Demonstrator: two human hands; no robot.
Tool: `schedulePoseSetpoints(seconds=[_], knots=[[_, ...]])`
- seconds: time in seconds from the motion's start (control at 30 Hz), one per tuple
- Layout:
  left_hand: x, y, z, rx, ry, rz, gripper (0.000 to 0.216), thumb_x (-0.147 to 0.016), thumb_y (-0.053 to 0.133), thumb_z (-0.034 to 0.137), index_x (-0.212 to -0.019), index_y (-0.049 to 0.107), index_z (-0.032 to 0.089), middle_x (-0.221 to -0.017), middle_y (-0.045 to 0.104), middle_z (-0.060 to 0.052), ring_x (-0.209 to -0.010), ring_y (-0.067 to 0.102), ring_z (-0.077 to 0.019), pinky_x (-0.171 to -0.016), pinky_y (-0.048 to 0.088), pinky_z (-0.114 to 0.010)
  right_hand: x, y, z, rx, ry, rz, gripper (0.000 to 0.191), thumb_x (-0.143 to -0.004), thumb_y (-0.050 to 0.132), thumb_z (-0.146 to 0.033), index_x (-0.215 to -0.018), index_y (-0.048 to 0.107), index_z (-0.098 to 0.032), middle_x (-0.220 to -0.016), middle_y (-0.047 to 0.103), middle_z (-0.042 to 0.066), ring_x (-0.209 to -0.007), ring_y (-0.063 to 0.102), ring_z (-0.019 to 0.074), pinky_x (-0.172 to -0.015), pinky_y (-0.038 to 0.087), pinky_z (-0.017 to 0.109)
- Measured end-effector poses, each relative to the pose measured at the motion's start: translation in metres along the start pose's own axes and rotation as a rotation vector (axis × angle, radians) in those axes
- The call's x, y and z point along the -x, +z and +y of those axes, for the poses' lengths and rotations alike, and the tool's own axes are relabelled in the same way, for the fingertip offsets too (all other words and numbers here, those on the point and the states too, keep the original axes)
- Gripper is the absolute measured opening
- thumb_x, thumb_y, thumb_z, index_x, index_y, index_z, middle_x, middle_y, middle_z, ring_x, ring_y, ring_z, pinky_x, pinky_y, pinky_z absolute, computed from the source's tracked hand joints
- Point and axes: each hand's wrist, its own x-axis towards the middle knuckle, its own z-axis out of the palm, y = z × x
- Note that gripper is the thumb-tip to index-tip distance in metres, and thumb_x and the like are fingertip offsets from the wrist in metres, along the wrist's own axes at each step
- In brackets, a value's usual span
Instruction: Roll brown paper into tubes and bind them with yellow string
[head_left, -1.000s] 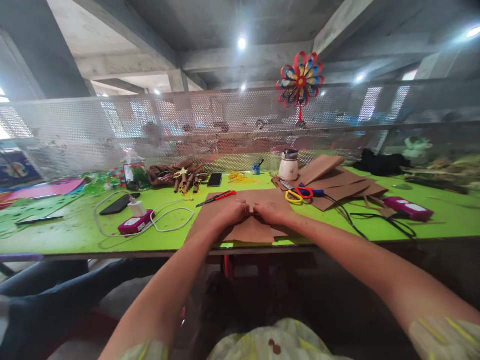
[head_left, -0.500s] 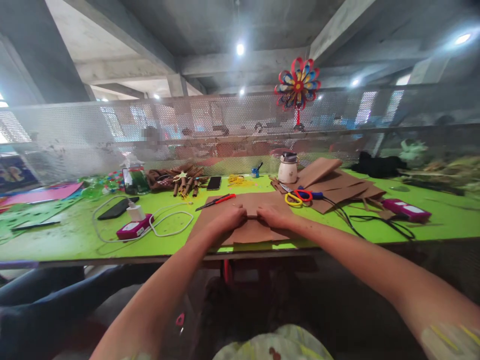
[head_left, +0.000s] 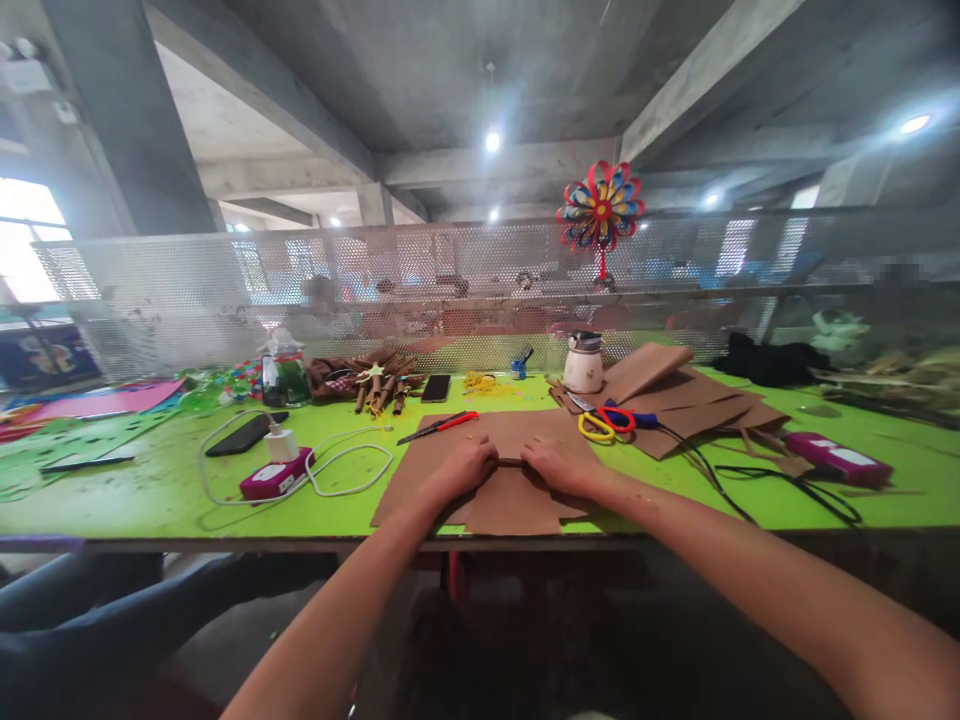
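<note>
My left hand (head_left: 471, 466) and my right hand (head_left: 551, 466) rest side by side on brown kraft paper (head_left: 514, 505), a small gap between them. The fingers of both are curled on a narrow rolled or folded strip of the paper, which shows in that gap. Under it lies a larger brown sheet (head_left: 420, 470). A red-handled cutting tool (head_left: 442, 427) lies on the sheet beyond my left hand. Past my right hand are scissors (head_left: 604, 424) with yellow and red handles. My fingertips are mostly hidden.
The green table (head_left: 172, 515) holds a pink power block (head_left: 277, 474) with a white cable at left and another power block (head_left: 838, 459) at right. A cream bottle (head_left: 583, 362), stacked brown paper (head_left: 690, 400), a phone (head_left: 436, 388) and brown paper rolls (head_left: 380, 392) stand or lie farther back.
The view has tilted up, so the table and hands sit lower in the picture. Both hands keep their hold on the paper strip, with little visible movement.
</note>
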Motion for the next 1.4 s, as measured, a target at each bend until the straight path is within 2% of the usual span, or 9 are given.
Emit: schedulePoseSetpoints(seconds=[0.27, 0.57, 0.77, 0.9, 1.07, 1.17, 1.27, 1.3, 1.4], knots=[[-0.001, -0.003, -0.001, 0.002, -0.005, -0.036, 0.02, -0.085, 0.044, 0.017, -0.083, 0.063, 0.014, -0.083, 0.057, -0.007, -0.072, 0.054, -0.0149, -0.067, 0.041, -0.025, 0.002, -0.007, -0.001, -0.017, 0.01, -0.01, 0.018, -0.085, 0.046, -0.01, -0.096, 0.06, -0.011, -0.095, 0.062, 0.013, -0.09, 0.056, 0.0223, -0.076, 0.041, 0.031], [-0.001, -0.009, -0.002, 0.014, 0.03, -0.072, 0.02, -0.081, 0.043, 0.012, -0.083, 0.063, 0.014, -0.083, 0.057, -0.007, -0.07, 0.051, -0.0152, -0.066, 0.04, -0.025, -0.001, -0.003, 0.005, -0.034, -0.011, -0.043, 0.017, -0.087, 0.046, -0.014, -0.098, 0.059, -0.012, -0.099, 0.061, 0.012, -0.09, 0.057, 0.0211, -0.073, 0.041, 0.03], [0.0, -0.015, 0.0, 0.02, 0.045, -0.086, 0.019, -0.081, 0.045, 0.016, -0.084, 0.063, 0.013, -0.082, 0.057, -0.007, -0.07, 0.05, -0.0153, -0.066, 0.04, -0.026, 0.0, -0.005, 0.005, -0.025, -0.046, -0.053, 0.017, -0.086, 0.048, -0.013, -0.098, 0.059, -0.011, -0.096, 0.061, 0.012, -0.088, 0.057, 0.0201, -0.073, 0.042, 0.029], [0.002, -0.017, 0.004, 0.021, 0.059, -0.09, 0.021, -0.084, 0.044, 0.021, -0.085, 0.063, 0.013, -0.084, 0.057, -0.008, -0.073, 0.051, -0.0164, -0.07, 0.041, -0.027, 0.003, -0.008, 0.003, -0.011, -0.071, -0.048, 0.018, -0.087, 0.047, -0.013, -0.099, 0.059, -0.01, -0.098, 0.06, 0.013, -0.089, 0.057, 0.0215, -0.073, 0.043, 0.03], [0.004, -0.018, 0.007, 0.047, 0.057, -0.124, 0.021, -0.083, 0.044, 0.017, -0.085, 0.064, 0.012, -0.09, 0.058, -0.012, -0.078, 0.053, -0.0176, -0.075, 0.042, -0.029, 0.004, -0.007, 0.002, 0.015, -0.106, -0.042, 0.018, -0.086, 0.049, -0.014, -0.101, 0.059, -0.009, -0.099, 0.059, 0.015, -0.092, 0.055, 0.0229, -0.073, 0.043, 0.031], [-0.003, -0.019, 0.003, 0.069, 0.04, -0.163, 0.02, -0.08, 0.047, 0.016, -0.085, 0.066, 0.011, -0.087, 0.06, -0.012, -0.073, 0.054, -0.0169, -0.072, 0.043, -0.029, 0.003, -0.004, 0.003, 0.042, -0.118, -0.043, 0.019, -0.086, 0.048, -0.012, -0.102, 0.06, -0.009, -0.097, 0.059, 0.014, -0.09, 0.056, 0.0216, -0.072, 0.043, 0.03], [-0.021, -0.021, -0.005, 0.11, 0.024, -0.253, 0.014, -0.076, 0.057, 0.019, -0.077, 0.068, 0.011, -0.078, 0.063, -0.009, -0.068, 0.055, -0.016, -0.066, 0.045, -0.028, -0.002, -0.003, 0.007, 0.055, -0.133, -0.048, 0.018, -0.085, 0.049, -0.013, -0.099, 0.061, -0.01, -0.095, 0.061, 0.013, -0.084, 0.057, 0.0198, -0.071, 0.043, 0.029], [-0.029, -0.022, -0.008, 0.132, 0.018, -0.281, 0.014, -0.076, 0.059, 0.022, -0.079, 0.068, 0.011, -0.081, 0.064, -0.008, -0.07, 0.056, -0.0163, -0.067, 0.047, -0.028, -0.004, -0.004, 0.008, 0.06, -0.138, -0.044, 0.018, -0.086, 0.049, -0.013, -0.098, 0.062, -0.01, -0.094, 0.061, 0.013, -0.083, 0.058, 0.0194, -0.07, 0.043, 0.029], [-0.047, -0.024, -0.015, 0.212, 0.003, -0.305, 0.027, -0.087, 0.053, 0.032, -0.106, 0.06, 0.014, -0.109, 0.059, -0.008, -0.092, 0.058, -0.0196, -0.079, 0.05, -0.036, -0.01, -0.008, 0.011, 0.077, -0.141, -0.018, 0.021, -0.087, 0.045, -0.011, -0.1, 0.062, -0.01, -0.093, 0.061, 0.012, -0.083, 0.057, 0.0196, -0.072, 0.043, 0.03]])
